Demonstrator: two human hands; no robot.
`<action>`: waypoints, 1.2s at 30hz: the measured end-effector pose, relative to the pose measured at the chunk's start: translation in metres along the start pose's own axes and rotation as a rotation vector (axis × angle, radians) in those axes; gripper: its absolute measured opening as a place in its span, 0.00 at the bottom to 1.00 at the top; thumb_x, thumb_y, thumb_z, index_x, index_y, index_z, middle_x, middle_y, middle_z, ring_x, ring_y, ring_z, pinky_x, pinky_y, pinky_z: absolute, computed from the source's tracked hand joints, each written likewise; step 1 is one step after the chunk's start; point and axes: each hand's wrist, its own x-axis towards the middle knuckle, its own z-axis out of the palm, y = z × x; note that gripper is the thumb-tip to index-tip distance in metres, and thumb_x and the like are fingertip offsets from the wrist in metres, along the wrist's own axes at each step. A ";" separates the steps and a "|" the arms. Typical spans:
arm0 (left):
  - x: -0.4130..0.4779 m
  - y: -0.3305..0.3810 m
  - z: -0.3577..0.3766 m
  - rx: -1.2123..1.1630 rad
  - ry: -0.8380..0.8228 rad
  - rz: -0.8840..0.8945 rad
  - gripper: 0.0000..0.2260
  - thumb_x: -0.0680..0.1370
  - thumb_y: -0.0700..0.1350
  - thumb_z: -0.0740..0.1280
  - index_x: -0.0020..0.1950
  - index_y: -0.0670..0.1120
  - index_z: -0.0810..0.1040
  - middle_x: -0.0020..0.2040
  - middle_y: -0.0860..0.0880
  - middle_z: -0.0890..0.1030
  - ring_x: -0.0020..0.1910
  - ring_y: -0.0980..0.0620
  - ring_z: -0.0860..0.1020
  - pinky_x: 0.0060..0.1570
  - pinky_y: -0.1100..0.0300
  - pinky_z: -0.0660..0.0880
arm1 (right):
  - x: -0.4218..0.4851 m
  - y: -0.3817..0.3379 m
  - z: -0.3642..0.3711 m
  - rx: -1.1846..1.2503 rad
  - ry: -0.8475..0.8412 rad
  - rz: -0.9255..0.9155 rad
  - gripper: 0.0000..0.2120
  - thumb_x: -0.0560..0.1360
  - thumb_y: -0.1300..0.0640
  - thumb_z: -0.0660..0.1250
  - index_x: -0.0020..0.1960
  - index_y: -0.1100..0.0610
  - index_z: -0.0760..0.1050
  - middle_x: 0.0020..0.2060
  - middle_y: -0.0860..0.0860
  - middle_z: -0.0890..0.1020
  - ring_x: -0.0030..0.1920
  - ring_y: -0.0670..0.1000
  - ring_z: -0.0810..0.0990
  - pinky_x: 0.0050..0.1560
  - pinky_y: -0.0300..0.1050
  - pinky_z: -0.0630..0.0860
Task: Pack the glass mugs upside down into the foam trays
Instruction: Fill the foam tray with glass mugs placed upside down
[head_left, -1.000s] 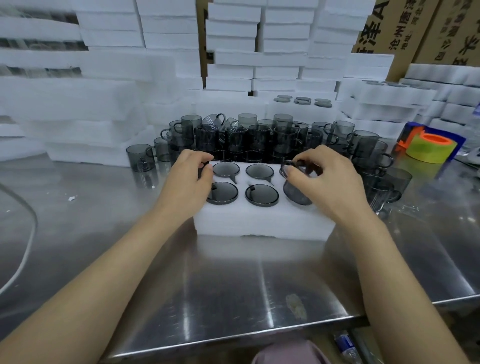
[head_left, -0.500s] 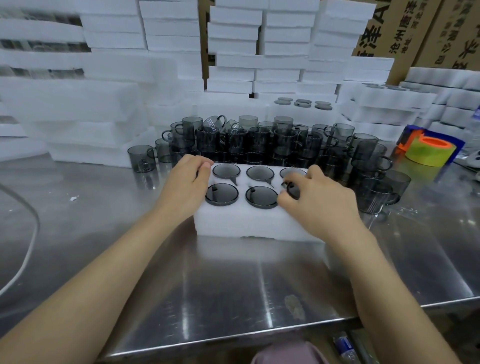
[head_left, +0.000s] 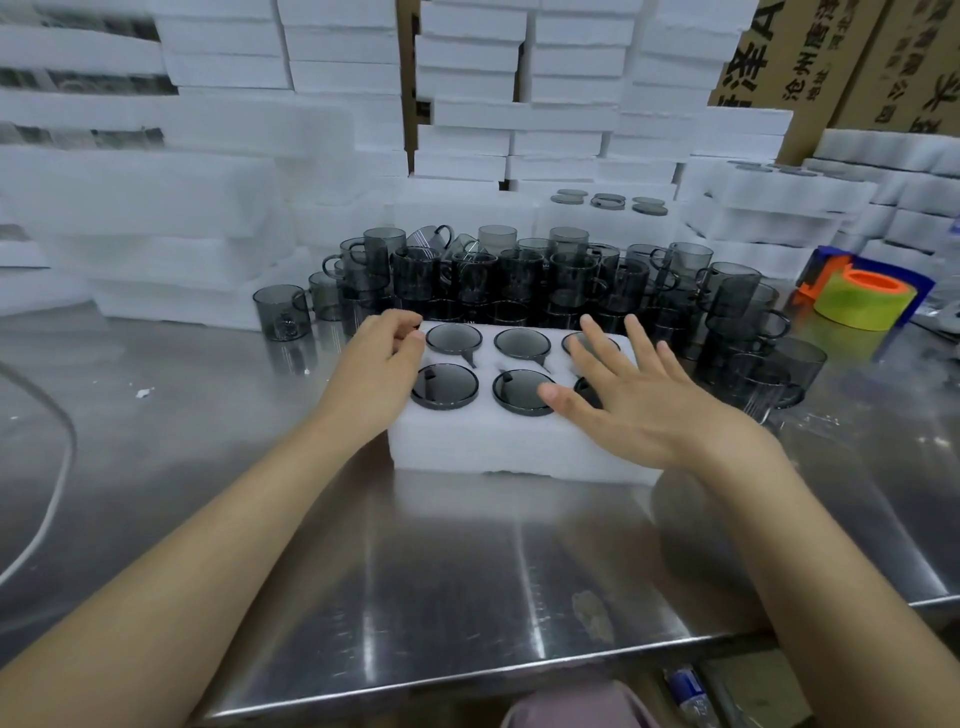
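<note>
right hand spread open over right side of foam tray, left hand curled at its left edge, grip unclear

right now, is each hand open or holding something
Left hand: fingers curled at the foam tray's left end; whether it grips cannot be told.
Right hand: open, fingers spread over the tray, holding nothing.
</note>
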 end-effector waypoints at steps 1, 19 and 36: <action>0.001 -0.001 0.002 -0.056 -0.006 -0.051 0.15 0.82 0.46 0.58 0.68 0.49 0.71 0.53 0.57 0.75 0.47 0.64 0.72 0.40 0.80 0.63 | 0.000 0.000 0.000 -0.005 -0.001 -0.008 0.49 0.62 0.24 0.32 0.78 0.46 0.37 0.74 0.39 0.31 0.73 0.49 0.26 0.74 0.52 0.31; 0.002 -0.006 0.004 -0.501 -0.140 -0.314 0.06 0.79 0.45 0.63 0.46 0.52 0.79 0.41 0.54 0.83 0.36 0.58 0.80 0.38 0.63 0.74 | -0.016 -0.002 0.028 0.000 0.420 -0.242 0.33 0.75 0.30 0.48 0.74 0.45 0.65 0.74 0.43 0.63 0.75 0.42 0.58 0.74 0.41 0.48; 0.006 -0.013 0.008 -0.443 -0.096 -0.323 0.04 0.77 0.49 0.65 0.45 0.55 0.78 0.47 0.53 0.81 0.46 0.52 0.79 0.46 0.58 0.72 | -0.034 0.003 0.048 -0.035 0.718 -0.188 0.29 0.71 0.37 0.58 0.60 0.56 0.80 0.38 0.48 0.82 0.44 0.54 0.80 0.51 0.46 0.67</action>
